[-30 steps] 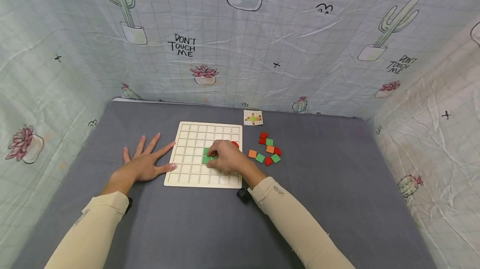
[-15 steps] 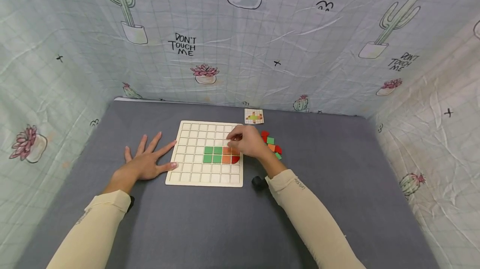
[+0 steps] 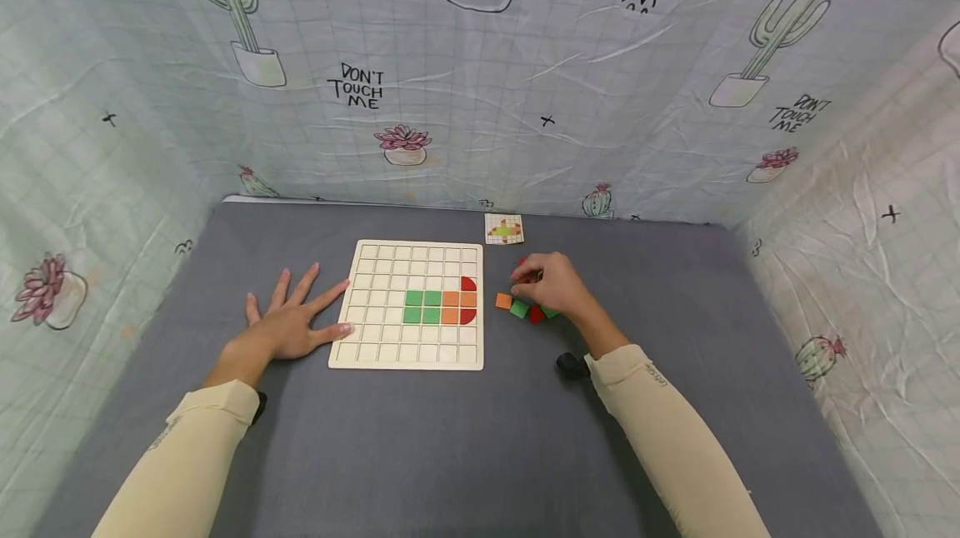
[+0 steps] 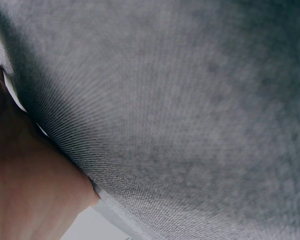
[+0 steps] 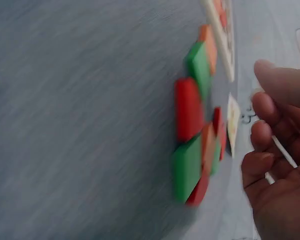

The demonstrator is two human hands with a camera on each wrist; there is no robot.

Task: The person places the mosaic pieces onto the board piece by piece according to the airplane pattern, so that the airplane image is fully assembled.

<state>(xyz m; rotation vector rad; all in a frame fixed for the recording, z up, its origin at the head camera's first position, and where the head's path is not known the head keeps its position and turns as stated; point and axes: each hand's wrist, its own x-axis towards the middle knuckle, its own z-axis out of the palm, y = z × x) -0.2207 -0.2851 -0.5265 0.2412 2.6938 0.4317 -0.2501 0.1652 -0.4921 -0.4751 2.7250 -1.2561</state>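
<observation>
Right grip (image 3: 553, 281) moved off board (image 3: 422, 281) (now above tiles (image 3: 519, 309)).

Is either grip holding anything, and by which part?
Nothing: the right grip hovers over loose tiles, none visible in it; the left grip lies spread, touching the board.

Downward head and close right wrist views share tiles (image 5: 191, 112).

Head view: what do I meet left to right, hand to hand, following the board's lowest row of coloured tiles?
Left hand, grid board, two green tiles, orange tile, red rounded tile, loose orange tile, right hand.
</observation>
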